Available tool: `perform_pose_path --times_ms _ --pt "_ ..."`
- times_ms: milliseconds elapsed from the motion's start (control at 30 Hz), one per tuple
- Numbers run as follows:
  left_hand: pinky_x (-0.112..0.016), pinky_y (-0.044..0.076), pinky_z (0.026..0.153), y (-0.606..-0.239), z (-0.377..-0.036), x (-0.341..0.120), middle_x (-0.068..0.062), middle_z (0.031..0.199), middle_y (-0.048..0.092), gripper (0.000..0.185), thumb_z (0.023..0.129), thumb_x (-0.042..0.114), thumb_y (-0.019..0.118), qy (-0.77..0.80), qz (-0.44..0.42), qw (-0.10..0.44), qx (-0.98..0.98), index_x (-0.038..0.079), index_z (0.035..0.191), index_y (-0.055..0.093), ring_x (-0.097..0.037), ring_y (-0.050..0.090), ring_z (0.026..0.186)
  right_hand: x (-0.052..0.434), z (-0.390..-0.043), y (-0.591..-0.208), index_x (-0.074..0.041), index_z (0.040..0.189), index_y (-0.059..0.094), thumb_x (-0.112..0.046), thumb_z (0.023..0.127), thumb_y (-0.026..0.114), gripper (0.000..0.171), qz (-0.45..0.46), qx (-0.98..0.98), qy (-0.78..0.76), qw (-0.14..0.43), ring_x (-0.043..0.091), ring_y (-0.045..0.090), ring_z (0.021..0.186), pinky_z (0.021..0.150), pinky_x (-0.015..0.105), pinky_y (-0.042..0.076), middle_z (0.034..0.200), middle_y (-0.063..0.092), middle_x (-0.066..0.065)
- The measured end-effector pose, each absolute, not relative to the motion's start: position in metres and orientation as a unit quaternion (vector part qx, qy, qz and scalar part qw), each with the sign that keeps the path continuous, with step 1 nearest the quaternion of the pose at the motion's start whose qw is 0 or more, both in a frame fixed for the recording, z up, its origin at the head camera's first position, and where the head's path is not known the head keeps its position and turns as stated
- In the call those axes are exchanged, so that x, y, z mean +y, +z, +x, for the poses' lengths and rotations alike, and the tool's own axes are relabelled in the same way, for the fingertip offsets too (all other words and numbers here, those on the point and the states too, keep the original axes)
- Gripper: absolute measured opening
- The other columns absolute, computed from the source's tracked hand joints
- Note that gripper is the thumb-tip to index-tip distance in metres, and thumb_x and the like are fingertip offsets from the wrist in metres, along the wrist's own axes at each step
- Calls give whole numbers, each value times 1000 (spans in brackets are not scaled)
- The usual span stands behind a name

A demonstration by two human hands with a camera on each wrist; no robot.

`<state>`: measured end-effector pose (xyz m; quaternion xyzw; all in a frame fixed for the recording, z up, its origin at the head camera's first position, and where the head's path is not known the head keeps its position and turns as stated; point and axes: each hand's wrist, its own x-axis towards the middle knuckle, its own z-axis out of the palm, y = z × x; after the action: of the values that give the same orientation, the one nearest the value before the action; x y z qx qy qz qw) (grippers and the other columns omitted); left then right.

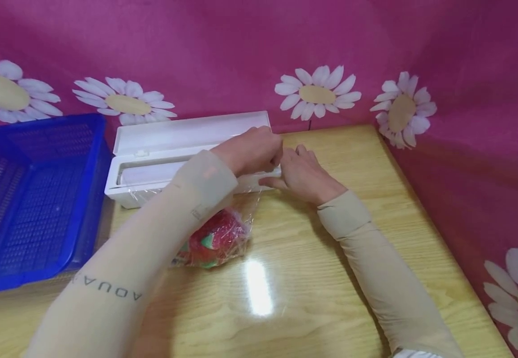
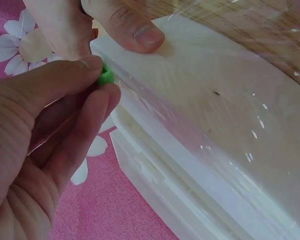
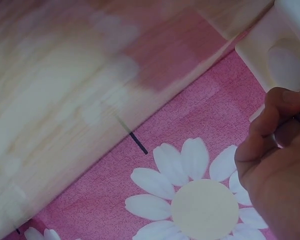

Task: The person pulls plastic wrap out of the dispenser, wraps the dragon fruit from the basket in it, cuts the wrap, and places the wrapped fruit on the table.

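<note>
Head view was evenly bright, light from overhead: a white glare streak sat on the glossy pale wooden table (image 1: 285, 278), w/ soft shadows under both forearms. Edges bowed slightly, wide-angle distortion. The clear plastic film (image 1: 241, 209) over the red toy glinted in spots. Left wrist view was bright and sharp near the fingertips; film there threw small white speckles of glare, top right corner hazy. Right wrist view was dimmer, purplish cast, the table blurred badly at upper left; the pink daisy-print cloth (image 3: 190, 150) stayed in focus.
</note>
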<state>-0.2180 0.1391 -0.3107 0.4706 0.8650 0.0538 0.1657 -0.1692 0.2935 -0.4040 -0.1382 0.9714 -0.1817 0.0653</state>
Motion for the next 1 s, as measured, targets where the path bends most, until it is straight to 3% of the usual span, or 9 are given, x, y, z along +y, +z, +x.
perform_pose_path --times_ms 233,367,533,733,1000 --pt "-26 27 56 -313 -214 135 5 56 29 40 87 -5 58 35 470 157 868 18 55 50 -15 34 64 291 -169 -406 -16 125 58 -62 97 61 55 -149 969 -186 63 25 41 97 90 39 36 115 63 0" --pt "-26 35 59 -312 -213 136 4 58 39 31 89 -4 62 25 469 154 869 14 63 62 -16 41 66 293 -169 -406 -22 124 58 -60 97 63 48 -153 967 -194 60 25 41 95 88 38 35 121 63 -4" --pt "-27 41 63 -313 -210 135 1 64 52 21 90 -3 64 29 459 155 875 8 76 74 -17 46 69 294 -168 -407 -19 115 58 -60 95 66 45 -148 966 -202 60 26 41 93 85 37 33 107 62 -2" --pt "-27 47 67 -318 -208 131 -3 74 68 20 89 -4 63 37 455 159 875 7 81 77 -17 51 71 294 -166 -411 -16 103 58 -58 95 66 43 -157 964 -202 67 27 42 92 83 38 34 100 60 2" --pt "-28 42 63 -313 -210 127 1 67 56 21 89 -5 62 23 453 150 878 9 78 73 -17 46 68 295 -168 -407 -19 105 59 -56 97 65 39 -171 962 -206 44 26 42 91 83 38 35 105 62 1"
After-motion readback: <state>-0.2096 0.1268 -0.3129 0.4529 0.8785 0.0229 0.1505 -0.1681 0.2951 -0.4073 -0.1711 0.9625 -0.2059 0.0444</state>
